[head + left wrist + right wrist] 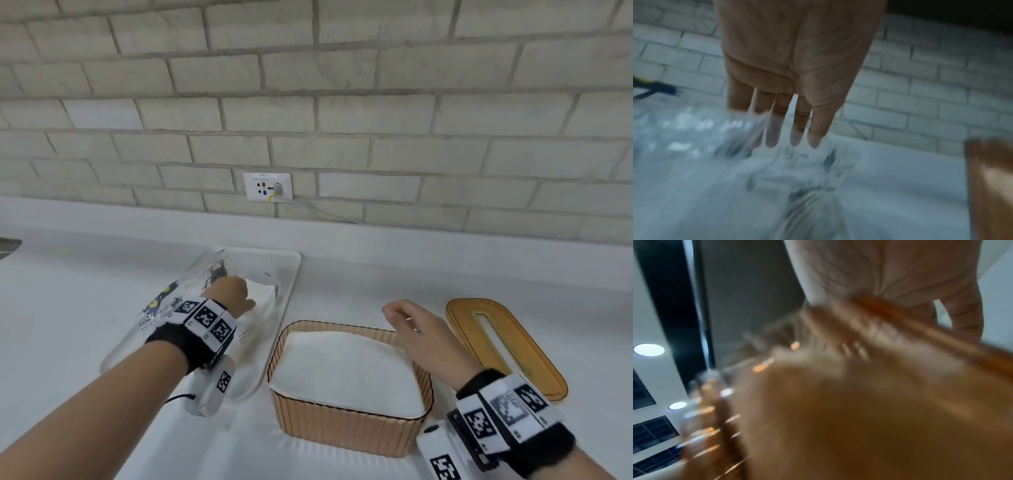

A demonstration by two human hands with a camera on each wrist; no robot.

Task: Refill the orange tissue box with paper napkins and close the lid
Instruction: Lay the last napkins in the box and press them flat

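Note:
The ribbed orange tissue box (342,428) stands open at centre on the white counter, with a stack of white napkins (346,370) filling it to the rim. Its orange slotted lid (534,363) lies flat to the right. My right hand (414,329) hovers over the box's far right rim with relaxed fingers, holding nothing; the right wrist view shows only a blurred orange box (859,418). My left hand (230,292) reaches into a clear printed napkin package (171,308), where its straight fingers (772,129) slip under the plastic towards the remaining napkins (263,291).
The package lies on a white tray (291,270) left of the box. A wall outlet (268,186) with a plug and cable sits on the brick backsplash behind. A dark object (8,246) shows at the far left edge.

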